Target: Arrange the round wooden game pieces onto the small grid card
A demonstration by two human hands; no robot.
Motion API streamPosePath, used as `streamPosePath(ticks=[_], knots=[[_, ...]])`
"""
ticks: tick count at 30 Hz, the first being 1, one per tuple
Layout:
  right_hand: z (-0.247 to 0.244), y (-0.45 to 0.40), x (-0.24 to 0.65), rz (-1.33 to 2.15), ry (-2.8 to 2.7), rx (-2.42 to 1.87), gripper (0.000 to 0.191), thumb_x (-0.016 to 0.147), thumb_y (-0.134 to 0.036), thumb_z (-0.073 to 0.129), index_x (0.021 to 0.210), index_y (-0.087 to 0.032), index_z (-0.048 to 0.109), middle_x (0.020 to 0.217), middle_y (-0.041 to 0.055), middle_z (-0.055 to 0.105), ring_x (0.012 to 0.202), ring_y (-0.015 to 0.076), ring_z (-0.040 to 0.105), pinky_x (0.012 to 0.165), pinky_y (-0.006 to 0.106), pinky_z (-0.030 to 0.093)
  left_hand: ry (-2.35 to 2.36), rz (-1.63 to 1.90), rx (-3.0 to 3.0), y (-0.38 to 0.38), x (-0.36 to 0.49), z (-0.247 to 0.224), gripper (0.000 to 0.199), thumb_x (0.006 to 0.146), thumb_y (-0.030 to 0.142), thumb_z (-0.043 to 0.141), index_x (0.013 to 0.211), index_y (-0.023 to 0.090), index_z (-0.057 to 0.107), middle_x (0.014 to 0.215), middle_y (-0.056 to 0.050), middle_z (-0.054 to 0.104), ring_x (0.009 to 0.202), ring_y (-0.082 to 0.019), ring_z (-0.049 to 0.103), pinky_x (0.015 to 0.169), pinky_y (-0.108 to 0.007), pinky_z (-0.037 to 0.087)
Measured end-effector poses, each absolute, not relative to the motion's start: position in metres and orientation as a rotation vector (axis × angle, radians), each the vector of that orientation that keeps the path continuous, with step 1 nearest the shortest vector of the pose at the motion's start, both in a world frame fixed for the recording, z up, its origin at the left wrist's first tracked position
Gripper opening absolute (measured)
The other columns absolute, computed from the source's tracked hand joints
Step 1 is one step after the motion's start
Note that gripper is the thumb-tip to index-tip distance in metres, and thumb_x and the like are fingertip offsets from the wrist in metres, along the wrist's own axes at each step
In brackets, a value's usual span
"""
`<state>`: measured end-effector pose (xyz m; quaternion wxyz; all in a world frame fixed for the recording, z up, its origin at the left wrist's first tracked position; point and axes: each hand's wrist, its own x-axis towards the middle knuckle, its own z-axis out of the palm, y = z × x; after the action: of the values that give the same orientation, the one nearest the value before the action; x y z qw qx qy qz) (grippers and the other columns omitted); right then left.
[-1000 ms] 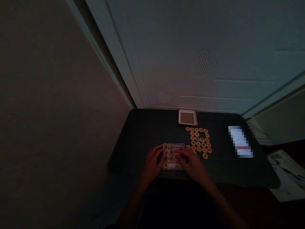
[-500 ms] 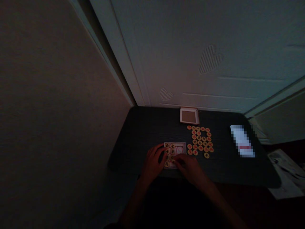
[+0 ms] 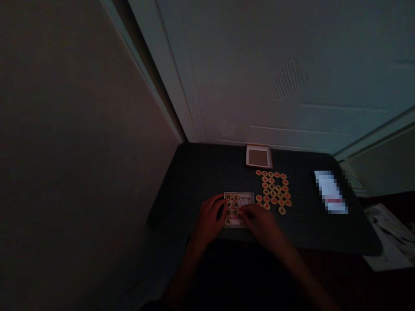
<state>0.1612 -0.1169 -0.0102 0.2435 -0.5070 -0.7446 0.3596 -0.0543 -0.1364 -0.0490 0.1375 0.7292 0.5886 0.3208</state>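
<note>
A shallow white box (image 3: 252, 194) stands near the table's front edge, holding two columns of round wooden xiangqi pieces (image 3: 228, 221) with dark characters. My left hand (image 3: 210, 216) rests against the box's left rim, thumb and fingers curved apart. Over the box's right half, my right hand (image 3: 260, 221) is closed in a pinch on a xiangqi piece (image 3: 240, 212), mostly hidden by the fingertips. To the right of the box, many more loose pieces (image 3: 273, 193), red and dark marked, lie flat on the table.
A second shallow box or lid (image 3: 259, 166) with a brown inside sits at the back of the dark table (image 3: 197, 172). At the right lies a blurred pale item (image 3: 330, 190). A white panel with hearts (image 3: 290, 80) rises behind the table, and papers (image 3: 385, 242) lie beyond its right edge.
My right hand has shifted slightly up and away from the lower end of the second column, with the piece at its fingertips. My left hand stays at the box's left side.
</note>
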Motion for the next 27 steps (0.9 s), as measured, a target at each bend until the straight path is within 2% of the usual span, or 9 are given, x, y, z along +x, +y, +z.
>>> streamPosePath(ticks=[7, 11, 21, 27], knots=[[0.002, -0.101, 0.182, 0.869, -1.932, -1.467, 0.02, 0.095, -0.033, 0.058, 0.105, -0.023, 0.073, 0.102, 0.0073, 0.076, 0.091, 0.0237, 0.072, 0.086, 0.039, 0.057, 1.697, 0.91, 2.102, -0.137, -0.054, -0.047, 0.026, 0.1, 0.028, 0.056, 0.125, 0.028, 0.063, 0.135, -0.005, 0.064, 0.124, -0.024, 0.06, 0.108, -0.048, 0.048], [0.008, -0.097, 0.194, 0.88, -1.806, -1.532, 0.026, 0.095, -0.041, 0.06, 0.11, -0.023, 0.072, 0.105, 0.0076, 0.077, 0.089, 0.0236, 0.073, 0.082, 0.038, 0.058, 1.704, 0.904, 2.089, -0.137, -0.054, -0.047, 0.025, 0.1, 0.028, 0.056, 0.124, 0.029, 0.063, 0.135, -0.004, 0.064, 0.124, -0.024, 0.06, 0.108, -0.048, 0.048], [-0.01, -0.118, 0.24, 0.936, -1.711, -1.702, 0.029, 0.091, -0.049, 0.062, 0.102, -0.024, 0.073, 0.103, 0.0062, 0.078, 0.091, 0.0249, 0.074, 0.084, 0.038, 0.058, 1.712, 0.907, 2.103, -0.136, -0.056, -0.049, 0.024, 0.1, 0.027, 0.056, 0.123, 0.028, 0.064, 0.134, -0.006, 0.065, 0.123, -0.025, 0.061, 0.108, -0.049, 0.048], [-0.022, -0.135, 0.237, 0.985, -1.743, -1.676, 0.028, 0.092, -0.048, 0.061, 0.098, -0.024, 0.074, 0.093, 0.0046, 0.078, 0.08, 0.0223, 0.074, 0.075, 0.035, 0.058, 1.705, 0.925, 2.114, -0.134, -0.057, -0.049, 0.022, 0.1, 0.029, 0.055, 0.12, 0.027, 0.064, 0.132, -0.006, 0.066, 0.122, -0.026, 0.062, 0.107, -0.05, 0.049]])
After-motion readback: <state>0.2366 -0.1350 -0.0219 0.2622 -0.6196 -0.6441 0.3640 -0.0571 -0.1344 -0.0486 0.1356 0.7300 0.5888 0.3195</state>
